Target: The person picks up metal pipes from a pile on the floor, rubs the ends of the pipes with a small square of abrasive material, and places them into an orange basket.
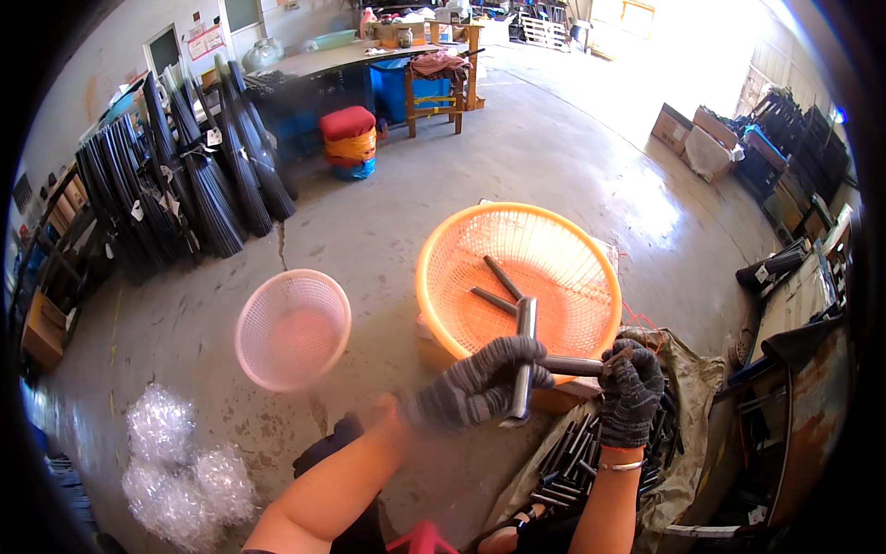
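Observation:
Both my hands wear grey striped knit gloves. My left hand [484, 380] is wrapped round a shiny dark metal tube [527, 323], which stands roughly upright in the picture over the basket's near rim. My right hand [632, 392] grips one end of a second metal tube [574, 366], lying sideways with its other end at my left fingers. A thin piece by the right fingertips is too small to name. Beyond the hands, an orange plastic basket [426, 305] holds two dark tubes [501, 275]. Below my right hand, many short dark tubes [572, 457] lie on a sack [697, 388].
A pink basket [293, 331] stands on the floor at left, with bundled clear plastic [161, 462] nearer me. Bundles of long black rods [208, 189] lean at the far left. A stool with a red top [348, 123] is farther back. Racks and stacked material [794, 314] line the right.

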Motion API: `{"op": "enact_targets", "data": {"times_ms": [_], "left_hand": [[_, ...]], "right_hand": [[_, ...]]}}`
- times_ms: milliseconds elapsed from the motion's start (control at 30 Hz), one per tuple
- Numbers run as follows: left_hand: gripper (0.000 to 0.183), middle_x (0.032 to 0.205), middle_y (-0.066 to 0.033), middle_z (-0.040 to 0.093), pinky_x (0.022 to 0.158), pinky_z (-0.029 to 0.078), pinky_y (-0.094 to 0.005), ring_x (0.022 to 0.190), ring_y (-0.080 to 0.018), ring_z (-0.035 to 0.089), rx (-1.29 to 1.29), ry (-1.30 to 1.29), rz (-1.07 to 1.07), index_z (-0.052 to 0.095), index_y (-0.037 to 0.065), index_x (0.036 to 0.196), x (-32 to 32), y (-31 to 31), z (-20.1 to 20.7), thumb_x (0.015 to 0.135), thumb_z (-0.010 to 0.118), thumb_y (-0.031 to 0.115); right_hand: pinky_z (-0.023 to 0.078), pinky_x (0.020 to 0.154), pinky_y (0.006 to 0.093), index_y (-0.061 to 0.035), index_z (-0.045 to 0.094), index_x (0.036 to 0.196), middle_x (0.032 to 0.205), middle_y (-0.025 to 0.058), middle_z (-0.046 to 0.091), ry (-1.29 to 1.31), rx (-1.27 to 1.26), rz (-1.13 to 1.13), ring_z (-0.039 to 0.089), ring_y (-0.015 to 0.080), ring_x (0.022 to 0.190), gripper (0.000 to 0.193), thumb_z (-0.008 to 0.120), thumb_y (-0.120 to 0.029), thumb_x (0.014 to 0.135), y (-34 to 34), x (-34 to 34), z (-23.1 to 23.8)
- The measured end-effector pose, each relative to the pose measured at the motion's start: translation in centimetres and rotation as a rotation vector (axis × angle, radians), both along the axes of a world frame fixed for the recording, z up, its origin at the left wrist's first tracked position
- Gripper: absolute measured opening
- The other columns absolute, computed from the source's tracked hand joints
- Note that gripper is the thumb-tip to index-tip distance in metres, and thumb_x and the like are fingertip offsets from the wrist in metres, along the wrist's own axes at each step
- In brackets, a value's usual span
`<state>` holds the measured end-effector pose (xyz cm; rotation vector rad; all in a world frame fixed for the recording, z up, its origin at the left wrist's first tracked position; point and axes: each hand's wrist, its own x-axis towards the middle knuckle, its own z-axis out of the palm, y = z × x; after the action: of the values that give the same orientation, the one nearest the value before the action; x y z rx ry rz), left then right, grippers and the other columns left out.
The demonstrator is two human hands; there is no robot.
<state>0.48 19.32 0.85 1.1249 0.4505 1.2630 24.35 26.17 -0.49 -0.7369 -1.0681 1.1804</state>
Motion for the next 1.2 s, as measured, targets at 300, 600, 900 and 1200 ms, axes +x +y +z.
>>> {"op": "enact_targets", "data": {"times_ms": [300, 600, 900, 1200], "left_hand": [[0.029, 0.089, -0.0147, 0.06, 0.069, 0.05, -0.038, 0.08, -0.0309, 0.06, 0.726, 1.007, 0.765, 0.061, 0.0, 0.09, 0.7, -0.1, 2.8, 0.072, 0.076, 0.018], [0.027, 0.097, -0.0088, 0.065, 0.069, 0.051, -0.0289, 0.081, -0.0138, 0.062, 0.183, 0.649, 0.297, 0.061, 0.002, 0.108, 3.2, 0.4, -0.7, 0.082, 0.065, 0.002], [0.036, 0.094, -0.0015, 0.065, 0.055, 0.044, -0.0216, 0.065, -0.0057, 0.053, -0.153, 0.375, 0.133, 0.057, 0.006, 0.123, 4.0, 0.0, 0.4, 0.087, 0.063, 0.003], [0.03, 0.092, -0.0004, 0.063, 0.062, 0.048, -0.0244, 0.068, -0.0069, 0.056, -0.149, 0.404, 0.185, 0.061, 0.003, 0.114, 4.6, -0.4, 0.1, 0.084, 0.068, 0.003]], "right_hand": [[0.051, 0.068, 0.0295, -0.0043, 0.055, 0.078, 0.088, 0.0084, 0.062, -0.249, 0.175, 0.192, 0.059, 0.0159, 0.075, 0.012, 0.063, 0.005, 0.077, -2.1, -1.4, 1.1], [0.054, 0.077, 0.0361, 0.0024, 0.058, 0.084, 0.119, 0.0198, 0.056, -0.005, 0.024, 0.395, 0.063, 0.0311, 0.097, 0.023, 0.076, -0.008, 0.076, -3.4, -2.1, 1.9], [0.055, 0.08, 0.0324, 0.0001, 0.059, 0.092, 0.101, 0.0134, 0.065, -0.045, -0.012, 0.217, 0.064, 0.0184, 0.089, 0.02, 0.065, 0.012, 0.077, -2.8, -0.4, 1.1], [0.051, 0.084, 0.0297, -0.0012, 0.059, 0.092, 0.106, 0.0121, 0.063, -0.21, 0.113, 0.231, 0.062, 0.0178, 0.095, 0.022, 0.063, 0.014, 0.077, -3.4, -0.3, 1.6]]}}
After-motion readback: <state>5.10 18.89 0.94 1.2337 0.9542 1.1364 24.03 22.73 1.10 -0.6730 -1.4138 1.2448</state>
